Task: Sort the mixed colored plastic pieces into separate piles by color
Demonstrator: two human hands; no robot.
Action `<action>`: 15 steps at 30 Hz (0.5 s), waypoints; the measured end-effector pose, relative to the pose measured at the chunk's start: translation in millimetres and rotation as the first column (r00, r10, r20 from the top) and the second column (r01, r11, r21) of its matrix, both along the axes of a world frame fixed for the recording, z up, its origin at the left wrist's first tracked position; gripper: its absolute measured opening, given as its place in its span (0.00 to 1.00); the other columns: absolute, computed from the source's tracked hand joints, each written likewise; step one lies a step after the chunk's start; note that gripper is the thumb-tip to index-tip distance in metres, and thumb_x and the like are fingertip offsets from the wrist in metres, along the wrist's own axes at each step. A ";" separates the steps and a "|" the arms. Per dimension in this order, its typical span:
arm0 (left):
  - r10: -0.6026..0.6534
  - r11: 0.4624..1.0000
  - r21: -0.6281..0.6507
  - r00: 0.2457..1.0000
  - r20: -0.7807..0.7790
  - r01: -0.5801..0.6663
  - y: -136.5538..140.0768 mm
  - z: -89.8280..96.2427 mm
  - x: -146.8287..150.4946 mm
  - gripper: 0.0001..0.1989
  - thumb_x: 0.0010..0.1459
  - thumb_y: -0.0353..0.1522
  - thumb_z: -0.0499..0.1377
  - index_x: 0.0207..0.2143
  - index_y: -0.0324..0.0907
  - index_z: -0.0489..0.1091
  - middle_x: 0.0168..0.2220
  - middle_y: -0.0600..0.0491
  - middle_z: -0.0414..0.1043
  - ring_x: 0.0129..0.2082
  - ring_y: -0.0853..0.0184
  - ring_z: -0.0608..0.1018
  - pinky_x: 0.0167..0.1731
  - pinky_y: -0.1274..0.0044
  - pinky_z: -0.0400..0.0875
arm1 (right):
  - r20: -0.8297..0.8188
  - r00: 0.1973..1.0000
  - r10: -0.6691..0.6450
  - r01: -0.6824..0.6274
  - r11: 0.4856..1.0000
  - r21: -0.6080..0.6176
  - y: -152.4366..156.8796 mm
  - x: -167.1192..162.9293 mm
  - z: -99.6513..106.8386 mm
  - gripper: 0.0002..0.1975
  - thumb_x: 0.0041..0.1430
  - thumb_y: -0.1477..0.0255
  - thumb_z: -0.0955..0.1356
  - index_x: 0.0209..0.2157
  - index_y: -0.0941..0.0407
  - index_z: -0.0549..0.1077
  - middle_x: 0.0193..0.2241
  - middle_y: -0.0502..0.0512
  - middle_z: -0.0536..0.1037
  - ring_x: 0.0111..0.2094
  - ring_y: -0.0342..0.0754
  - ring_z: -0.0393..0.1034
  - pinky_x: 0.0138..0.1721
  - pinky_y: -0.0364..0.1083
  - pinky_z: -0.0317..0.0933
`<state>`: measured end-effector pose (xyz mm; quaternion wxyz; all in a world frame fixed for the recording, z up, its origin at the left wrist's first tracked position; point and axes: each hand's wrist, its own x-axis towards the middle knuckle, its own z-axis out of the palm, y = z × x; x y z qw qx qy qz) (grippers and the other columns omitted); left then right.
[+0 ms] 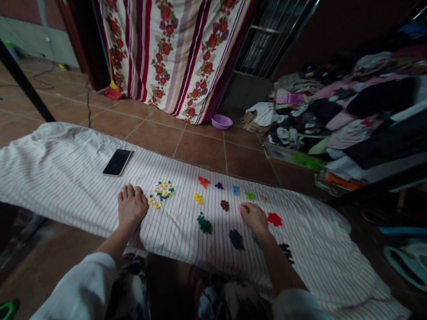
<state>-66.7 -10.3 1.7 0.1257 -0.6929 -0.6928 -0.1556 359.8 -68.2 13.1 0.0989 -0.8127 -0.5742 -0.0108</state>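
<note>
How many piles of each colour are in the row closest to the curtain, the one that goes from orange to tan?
Orange pile: 1
Dark blue pile: 1
Light blue pile: 1
Lime green pile: 1
Tan pile: 1
Total: 5 piles

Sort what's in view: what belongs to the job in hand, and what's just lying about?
Seemingly the job: mixed-colour pieces; yellow pieces; brown pieces; red pieces; pink pieces at the right hand; striped cloth.
Seemingly lying about: smartphone; purple basin; clothes heap.
</note>
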 end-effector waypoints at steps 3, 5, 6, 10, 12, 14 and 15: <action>-0.003 1.000 -0.004 1.000 0.005 0.003 -0.1 0.4 0.0 0.17 0.62 0.35 0.46 0.45 0.35 0.68 0.53 0.35 0.67 0.58 0.47 0.66 0.54 0.61 0.58 | 0.015 1.000 0.004 -0.004 1.000 0.008 0.0 -0.8 -1.4 0.16 0.59 0.73 0.61 0.42 0.58 0.78 0.39 0.59 0.79 0.41 0.49 0.71 0.45 0.44 0.60; -0.003 1.000 -0.011 1.000 0.016 0.004 -0.2 1.3 0.3 0.18 0.62 0.35 0.46 0.45 0.35 0.68 0.54 0.35 0.67 0.58 0.47 0.66 0.54 0.61 0.57 | 0.019 1.000 0.009 -0.010 1.000 0.024 0.0 -1.6 -2.1 0.17 0.60 0.74 0.60 0.43 0.58 0.78 0.39 0.60 0.79 0.42 0.50 0.71 0.45 0.45 0.60; -0.005 1.000 -0.015 1.000 0.024 0.005 -0.3 1.8 0.6 0.18 0.61 0.35 0.46 0.46 0.35 0.68 0.54 0.35 0.67 0.58 0.48 0.66 0.54 0.61 0.57 | 0.015 1.000 0.014 -0.015 0.999 0.036 0.0 -1.9 -2.3 0.17 0.59 0.75 0.60 0.42 0.58 0.78 0.39 0.60 0.79 0.42 0.50 0.71 0.45 0.45 0.60; -0.004 1.000 -0.026 0.998 0.059 0.006 -0.6 4.0 1.5 0.18 0.61 0.35 0.46 0.46 0.35 0.68 0.55 0.35 0.67 0.59 0.48 0.65 0.55 0.60 0.57 | -0.027 0.998 0.052 -0.050 0.997 0.064 -0.4 -1.3 -1.4 0.16 0.57 0.77 0.61 0.39 0.56 0.79 0.38 0.58 0.79 0.41 0.49 0.70 0.46 0.45 0.60; -0.006 1.000 -0.023 0.997 0.076 0.008 -0.6 4.0 1.4 0.18 0.61 0.35 0.46 0.46 0.35 0.68 0.54 0.34 0.67 0.59 0.48 0.65 0.55 0.60 0.56 | -0.037 0.998 0.054 -0.053 0.997 0.051 -0.8 -0.4 -0.1 0.16 0.56 0.77 0.61 0.37 0.56 0.79 0.38 0.58 0.79 0.41 0.49 0.70 0.45 0.45 0.60; -0.015 1.000 -0.021 0.996 0.089 0.017 -0.5 2.9 0.8 0.18 0.61 0.35 0.45 0.47 0.35 0.68 0.54 0.34 0.67 0.60 0.47 0.64 0.55 0.60 0.56 | -0.031 0.998 0.048 -0.047 0.998 0.037 -1.3 -0.1 1.6 0.15 0.57 0.76 0.61 0.37 0.56 0.79 0.37 0.58 0.78 0.40 0.49 0.70 0.44 0.45 0.60; -0.019 1.000 -0.020 0.996 0.090 0.021 -0.5 2.1 0.4 0.19 0.61 0.35 0.45 0.47 0.35 0.68 0.54 0.34 0.67 0.60 0.47 0.64 0.55 0.60 0.56 | -0.024 0.999 0.046 -0.045 0.998 0.032 -1.6 -0.3 2.6 0.15 0.57 0.75 0.61 0.37 0.56 0.79 0.37 0.58 0.78 0.40 0.49 0.70 0.44 0.45 0.60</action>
